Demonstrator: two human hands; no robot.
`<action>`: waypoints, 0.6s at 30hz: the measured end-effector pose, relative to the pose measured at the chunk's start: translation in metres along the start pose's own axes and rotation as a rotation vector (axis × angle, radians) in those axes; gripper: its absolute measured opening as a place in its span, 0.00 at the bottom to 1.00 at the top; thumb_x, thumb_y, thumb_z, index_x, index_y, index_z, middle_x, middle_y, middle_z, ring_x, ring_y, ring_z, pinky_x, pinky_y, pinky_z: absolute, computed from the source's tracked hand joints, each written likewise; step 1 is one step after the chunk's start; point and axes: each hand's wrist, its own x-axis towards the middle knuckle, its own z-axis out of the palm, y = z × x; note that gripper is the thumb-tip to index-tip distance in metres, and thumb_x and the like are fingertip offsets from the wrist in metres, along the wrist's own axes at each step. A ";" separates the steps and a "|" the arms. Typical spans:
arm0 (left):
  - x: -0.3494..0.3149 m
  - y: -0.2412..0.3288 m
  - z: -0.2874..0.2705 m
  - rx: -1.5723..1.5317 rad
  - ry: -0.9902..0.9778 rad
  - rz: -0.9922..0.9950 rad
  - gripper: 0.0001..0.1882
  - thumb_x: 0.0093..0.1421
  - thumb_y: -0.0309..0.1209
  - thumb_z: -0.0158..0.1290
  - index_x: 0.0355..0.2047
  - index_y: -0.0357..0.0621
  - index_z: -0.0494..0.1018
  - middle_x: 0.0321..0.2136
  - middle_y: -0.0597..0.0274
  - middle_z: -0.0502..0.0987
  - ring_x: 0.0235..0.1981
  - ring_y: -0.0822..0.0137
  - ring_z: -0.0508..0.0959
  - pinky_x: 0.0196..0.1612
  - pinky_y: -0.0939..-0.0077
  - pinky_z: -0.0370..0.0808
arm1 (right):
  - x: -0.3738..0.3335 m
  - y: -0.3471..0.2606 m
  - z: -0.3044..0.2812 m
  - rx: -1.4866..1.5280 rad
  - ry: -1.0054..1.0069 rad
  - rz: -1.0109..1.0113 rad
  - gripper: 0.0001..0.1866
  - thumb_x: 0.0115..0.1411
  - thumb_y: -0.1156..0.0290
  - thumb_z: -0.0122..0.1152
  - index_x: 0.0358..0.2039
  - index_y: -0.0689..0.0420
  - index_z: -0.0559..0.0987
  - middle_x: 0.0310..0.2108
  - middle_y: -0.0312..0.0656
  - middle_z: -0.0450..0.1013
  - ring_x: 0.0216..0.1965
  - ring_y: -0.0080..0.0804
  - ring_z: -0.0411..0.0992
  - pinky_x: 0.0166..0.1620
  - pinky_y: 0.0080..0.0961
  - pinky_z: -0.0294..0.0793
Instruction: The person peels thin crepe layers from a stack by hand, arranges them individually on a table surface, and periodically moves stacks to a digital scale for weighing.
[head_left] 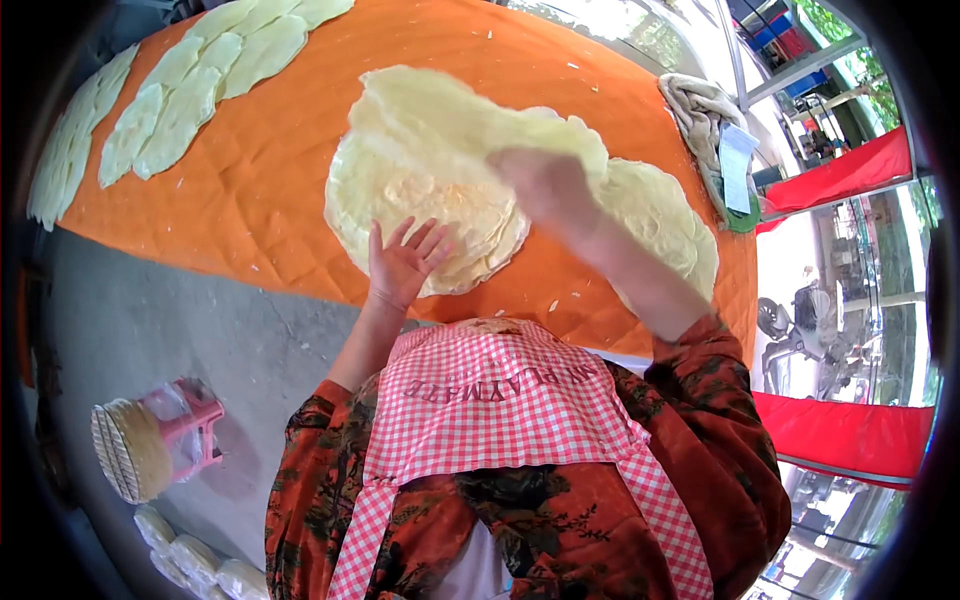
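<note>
A stack of thin, pale round flatbreads (440,225) lies on the orange-covered table in front of me. Over its far side stretches another thin flatbread sheet (430,110), wavy at its edges and partly blurred. My right hand (548,188) reaches in from the right at this sheet's near edge; motion smears its fingers, so its grip does not show. My left hand (402,262) is open, palm up with fingers spread, at the stack's near left edge, holding nothing. To the right, partly behind my right forearm, sits a second flatbread pile (665,215).
Overlapping flatbreads (200,90) cover the far left of the orange tablecloth (250,200). A crumpled towel (690,105) lies at the right edge. On the floor at left are a pink stool (190,425), a round woven item (130,450) and bagged packs (190,555).
</note>
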 end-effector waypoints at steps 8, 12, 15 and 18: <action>0.000 0.004 -0.006 0.025 0.088 0.039 0.32 0.65 0.55 0.35 0.54 0.38 0.61 0.57 0.42 0.62 0.59 0.48 0.64 0.58 0.49 0.64 | -0.091 -0.018 0.133 0.205 -0.194 0.123 0.04 0.52 0.68 0.53 0.25 0.51 0.76 0.20 0.44 0.71 0.26 0.41 0.74 0.29 0.36 0.72; -0.042 0.004 -0.032 0.365 0.278 0.220 0.18 0.66 0.39 0.41 0.46 0.35 0.65 0.40 0.52 0.72 0.42 0.59 0.74 0.49 0.65 0.73 | 0.021 0.052 0.085 0.122 -0.343 0.159 0.15 0.56 0.65 0.49 0.15 0.57 0.70 0.16 0.47 0.66 0.18 0.41 0.65 0.25 0.40 0.61; -0.055 0.005 -0.034 0.484 0.416 0.379 0.08 0.60 0.20 0.46 0.40 0.34 0.68 0.35 0.58 0.73 0.37 0.67 0.75 0.45 0.77 0.74 | 0.093 0.045 0.004 -0.095 0.029 -0.068 0.10 0.54 0.70 0.46 0.20 0.57 0.73 0.19 0.47 0.71 0.21 0.45 0.70 0.26 0.42 0.67; -0.051 0.009 -0.036 0.541 0.422 0.592 0.11 0.59 0.19 0.46 0.43 0.33 0.68 0.39 0.56 0.73 0.40 0.67 0.75 0.47 0.77 0.73 | 0.081 0.010 -0.002 -0.020 0.040 -0.041 0.08 0.54 0.73 0.44 0.23 0.55 0.73 0.20 0.44 0.71 0.23 0.46 0.71 0.26 0.42 0.68</action>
